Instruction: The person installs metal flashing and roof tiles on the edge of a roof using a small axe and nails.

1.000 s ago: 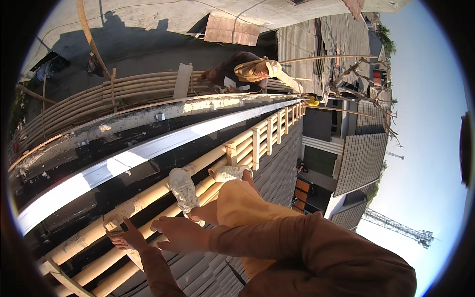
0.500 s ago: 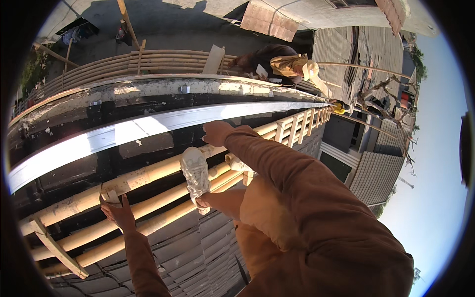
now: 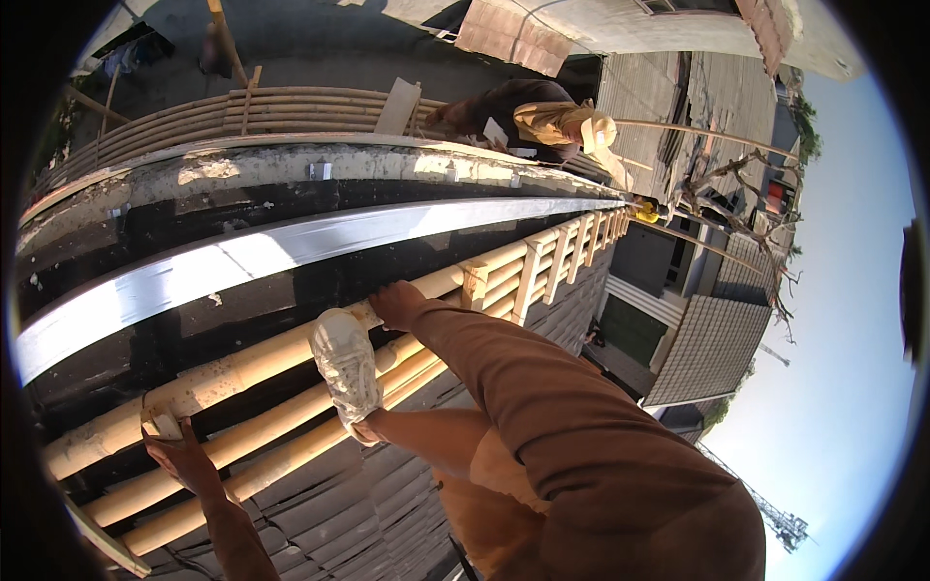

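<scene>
My left hand is closed round the end of a short wooden crosspiece, which sits against the top bamboo pole of a walkway. Farther right, my right hand rests on the same pole with its fingers curled over it, just beyond my shoe. The shoe, pale and stained, stands across the bamboo poles. Part of the right hand's grip is hidden behind its wrist and sleeve.
A long silvery metal strip runs beside the walkway over dark sheeting. Past a rough concrete ledge, a person in a cap leans by more bamboo poles. Grey roof tiles slope below, and bare branches stand at right.
My right hand has come down onto the bamboo pole. The whole view has shifted slightly, moving the walkway down and left. My left hand stays at the crosspiece.
</scene>
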Tool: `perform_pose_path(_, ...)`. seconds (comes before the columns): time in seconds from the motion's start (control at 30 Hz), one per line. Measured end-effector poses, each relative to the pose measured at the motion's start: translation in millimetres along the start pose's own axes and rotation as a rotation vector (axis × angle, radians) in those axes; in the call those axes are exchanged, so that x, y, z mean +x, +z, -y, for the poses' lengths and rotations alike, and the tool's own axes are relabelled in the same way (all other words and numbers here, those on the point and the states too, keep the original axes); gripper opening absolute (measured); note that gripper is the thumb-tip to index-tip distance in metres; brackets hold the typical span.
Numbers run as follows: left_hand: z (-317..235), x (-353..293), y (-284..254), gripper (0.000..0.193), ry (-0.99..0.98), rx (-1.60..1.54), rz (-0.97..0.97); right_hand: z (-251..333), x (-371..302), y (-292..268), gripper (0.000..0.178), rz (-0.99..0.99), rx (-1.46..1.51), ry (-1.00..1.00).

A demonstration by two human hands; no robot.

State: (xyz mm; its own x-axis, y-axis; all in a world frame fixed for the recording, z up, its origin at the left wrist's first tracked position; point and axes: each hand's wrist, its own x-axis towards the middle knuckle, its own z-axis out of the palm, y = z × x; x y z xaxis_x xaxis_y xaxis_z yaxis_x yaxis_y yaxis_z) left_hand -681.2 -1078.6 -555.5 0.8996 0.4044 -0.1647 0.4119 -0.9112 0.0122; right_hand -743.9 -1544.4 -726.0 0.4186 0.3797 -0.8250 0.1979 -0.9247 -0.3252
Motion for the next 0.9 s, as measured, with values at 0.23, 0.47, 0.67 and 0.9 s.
perform_pose_path(0.23, 7.3, 0.3, 4.4, 0.079, 0.075, -0.042, -0.049, -0.3, 24.1, 22.1, 0.023, -0.062, 0.117, 0.070)
perform_pose_path(0.47, 13.3, -2.1, 3.1, 0.077, 0.101, -0.112, -0.030, 0.1, 30.1, 21.0, 0.018, -0.060, 0.114, 0.044)
perform_pose_path(0.67, 16.1, 0.2, 8.1, 0.076, 0.098, -0.089, -0.081, 4.2, 20.8, 1.6, 0.019, -0.010, 0.158, 0.115)
perform_pose_path(0.9, 17.3, 3.2, 10.3, 0.075, 0.121, -0.054, -0.095, 3.6, 38.5, 7.6, 0.023, 0.011, 0.181, 0.181)
